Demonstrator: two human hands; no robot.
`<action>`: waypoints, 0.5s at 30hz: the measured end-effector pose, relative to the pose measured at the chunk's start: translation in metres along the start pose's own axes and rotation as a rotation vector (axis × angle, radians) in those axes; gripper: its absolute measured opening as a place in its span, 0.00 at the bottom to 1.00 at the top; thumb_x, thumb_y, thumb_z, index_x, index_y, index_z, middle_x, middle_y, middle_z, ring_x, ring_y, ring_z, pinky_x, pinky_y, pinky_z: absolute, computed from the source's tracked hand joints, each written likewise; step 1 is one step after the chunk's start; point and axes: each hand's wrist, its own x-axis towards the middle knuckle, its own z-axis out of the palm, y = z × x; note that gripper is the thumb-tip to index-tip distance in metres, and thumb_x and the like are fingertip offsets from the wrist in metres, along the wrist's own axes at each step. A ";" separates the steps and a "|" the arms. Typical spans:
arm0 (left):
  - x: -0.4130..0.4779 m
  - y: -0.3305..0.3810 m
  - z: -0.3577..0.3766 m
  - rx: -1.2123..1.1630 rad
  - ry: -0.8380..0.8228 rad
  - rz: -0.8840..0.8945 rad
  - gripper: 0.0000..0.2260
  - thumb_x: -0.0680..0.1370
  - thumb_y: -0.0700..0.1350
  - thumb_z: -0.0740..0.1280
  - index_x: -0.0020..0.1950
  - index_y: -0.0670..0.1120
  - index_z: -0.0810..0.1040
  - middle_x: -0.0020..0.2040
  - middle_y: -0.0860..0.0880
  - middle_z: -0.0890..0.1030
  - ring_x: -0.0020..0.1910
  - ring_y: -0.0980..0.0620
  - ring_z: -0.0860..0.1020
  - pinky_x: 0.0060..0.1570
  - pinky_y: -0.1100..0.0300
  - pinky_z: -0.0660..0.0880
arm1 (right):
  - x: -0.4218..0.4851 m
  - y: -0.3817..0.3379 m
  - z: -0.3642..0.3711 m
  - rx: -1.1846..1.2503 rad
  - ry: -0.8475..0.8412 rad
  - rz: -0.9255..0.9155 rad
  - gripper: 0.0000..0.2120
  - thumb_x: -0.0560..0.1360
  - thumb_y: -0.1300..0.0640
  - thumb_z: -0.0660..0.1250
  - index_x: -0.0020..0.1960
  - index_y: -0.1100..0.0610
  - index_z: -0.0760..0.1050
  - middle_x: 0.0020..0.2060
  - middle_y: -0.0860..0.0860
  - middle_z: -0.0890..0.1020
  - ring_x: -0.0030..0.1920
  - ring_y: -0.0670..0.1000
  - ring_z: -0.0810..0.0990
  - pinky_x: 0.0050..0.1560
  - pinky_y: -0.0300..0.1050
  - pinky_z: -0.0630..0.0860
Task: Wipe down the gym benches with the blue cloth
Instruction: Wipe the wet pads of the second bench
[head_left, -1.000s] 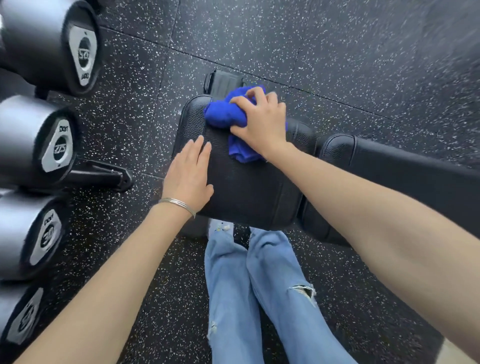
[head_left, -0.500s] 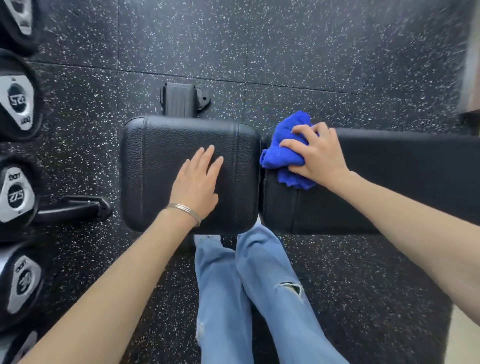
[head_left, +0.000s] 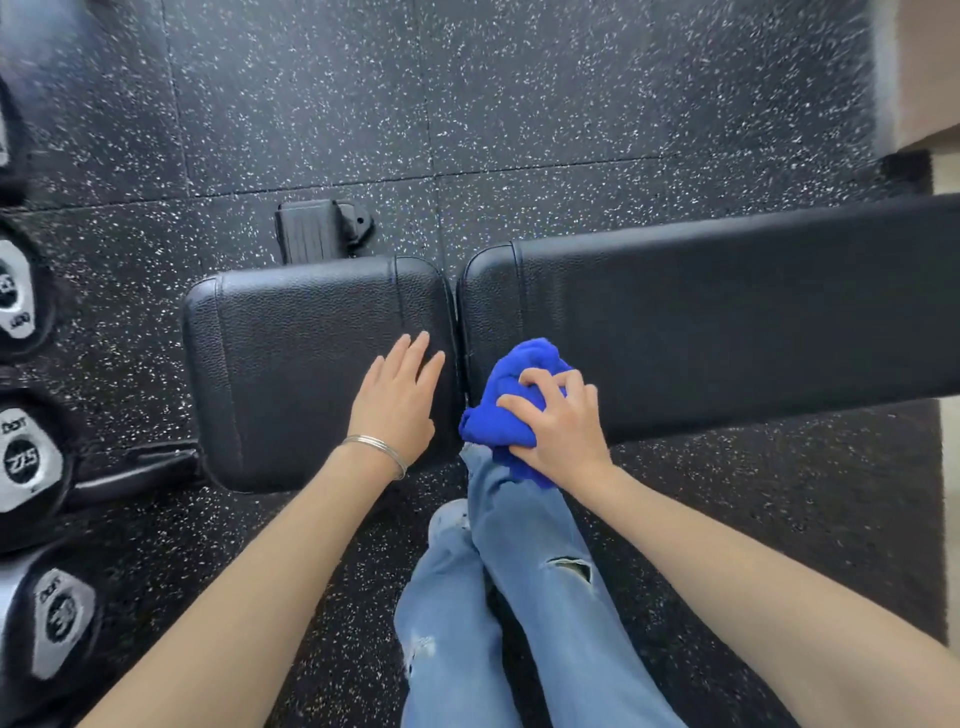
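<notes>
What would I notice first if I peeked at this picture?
The bright blue cloth, bunched under the right hand at the near edge of the long black bench pad. The left hand, with a silver bangle, lies flat on the shorter seat pad. Dumbbells line the left edge.

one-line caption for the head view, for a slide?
Right hand presses a bunched blue cloth on the long bench pad; left hand lies flat on the seat pad.

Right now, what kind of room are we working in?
Most likely a gym's free-weight area: a black padded bench, numbered dumbbells racked at the left, and speckled rubber floor tiles.
</notes>
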 end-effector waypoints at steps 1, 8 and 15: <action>-0.002 0.001 0.003 0.018 -0.006 0.003 0.34 0.76 0.46 0.65 0.77 0.47 0.49 0.78 0.47 0.45 0.77 0.47 0.46 0.74 0.51 0.51 | -0.011 0.000 0.003 0.003 0.002 -0.020 0.16 0.57 0.50 0.77 0.44 0.49 0.82 0.48 0.53 0.81 0.39 0.60 0.76 0.34 0.47 0.68; -0.041 0.005 0.008 0.106 -0.087 0.014 0.35 0.76 0.47 0.65 0.77 0.47 0.49 0.78 0.46 0.47 0.77 0.46 0.47 0.74 0.51 0.51 | -0.038 -0.019 -0.018 -0.053 -0.370 0.081 0.18 0.64 0.46 0.73 0.53 0.46 0.78 0.54 0.49 0.74 0.48 0.58 0.71 0.43 0.49 0.66; -0.101 0.023 -0.068 0.086 0.066 0.068 0.34 0.76 0.48 0.64 0.77 0.48 0.50 0.78 0.47 0.50 0.77 0.47 0.48 0.74 0.50 0.50 | -0.028 -0.037 -0.120 -0.061 -0.380 0.252 0.20 0.70 0.47 0.66 0.62 0.45 0.72 0.59 0.51 0.69 0.57 0.58 0.67 0.51 0.51 0.65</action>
